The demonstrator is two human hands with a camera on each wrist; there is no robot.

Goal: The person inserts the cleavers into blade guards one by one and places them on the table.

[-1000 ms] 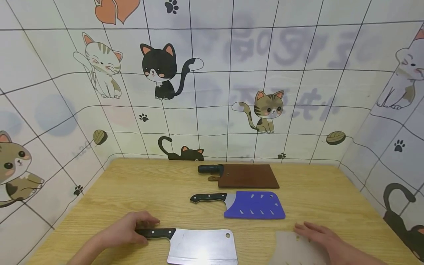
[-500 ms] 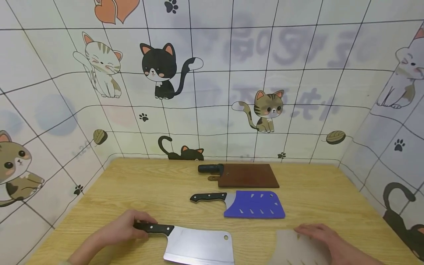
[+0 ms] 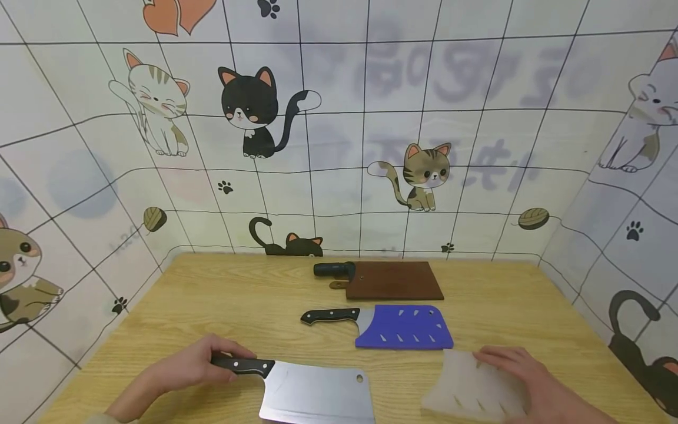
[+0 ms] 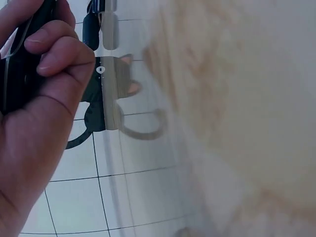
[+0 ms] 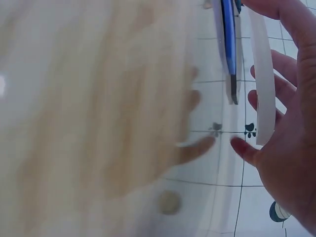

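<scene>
My left hand (image 3: 185,370) grips the black riveted handle of a cleaver (image 3: 318,391) at the front of the table. Its broad steel blade points right, with a round hole near the far top corner. In the left wrist view, curled fingers (image 4: 57,54) wrap that dark handle. On the right, a whitish slotted blade cover (image 3: 466,386) is held by my right hand (image 3: 535,380), and it tilts up off the table. The right wrist view shows the cover (image 5: 264,89) edge-on between thumb and fingers. A gap separates the cover from the blade.
Behind them lies a second cleaver in a purple slotted cover (image 3: 405,327), black handle to the left. Farther back, a brown rectangular cover (image 3: 394,281) has a black handle (image 3: 331,270) at its left end. A cat-print wall covering (image 3: 339,200) surrounds the wooden table (image 3: 222,306).
My right hand has raised the white cover and shifted it slightly left and away from me. The cleaver in my left hand has tilted a little, moving slightly left.
</scene>
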